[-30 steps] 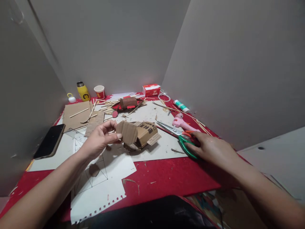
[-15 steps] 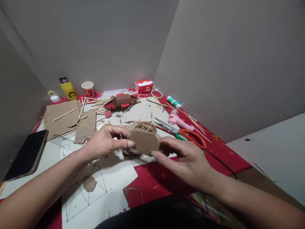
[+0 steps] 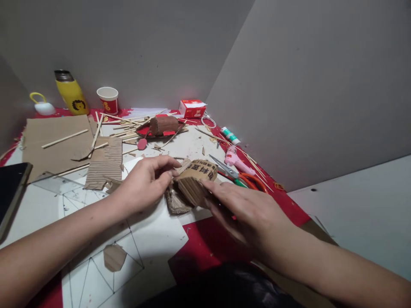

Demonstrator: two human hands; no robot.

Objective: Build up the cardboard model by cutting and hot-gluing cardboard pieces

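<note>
- The left hand (image 3: 146,182) and the right hand (image 3: 244,207) both close on the cardboard piece (image 3: 195,182), a small curved build with printed characters on top; the left grip pinches its near-left edge, the right grip lies along its right flank with the fingers clamped against the ribbed side.
- A second ago the right hand rested on the scissors (image 3: 239,177); it has let them go and come across to the cardboard, so the piece is now held two-handed, just above the desk (image 3: 205,239).
- The scissors lie just beyond the right grip, blades pointing away to the left, with the pink glue gun (image 3: 236,160) a little farther out.
- Under both grips sits a loose scrap of corrugated board (image 3: 175,203) on white paper.
- Well beyond the left grip: a ribbed cardboard sheet (image 3: 105,164), sticks, a brown roll (image 3: 163,125), a paper cup (image 3: 108,99) and a yellow bottle (image 3: 69,92).
- Near the left forearm, a cut cardboard hexagon (image 3: 114,258) lies on the drawn sheet.
</note>
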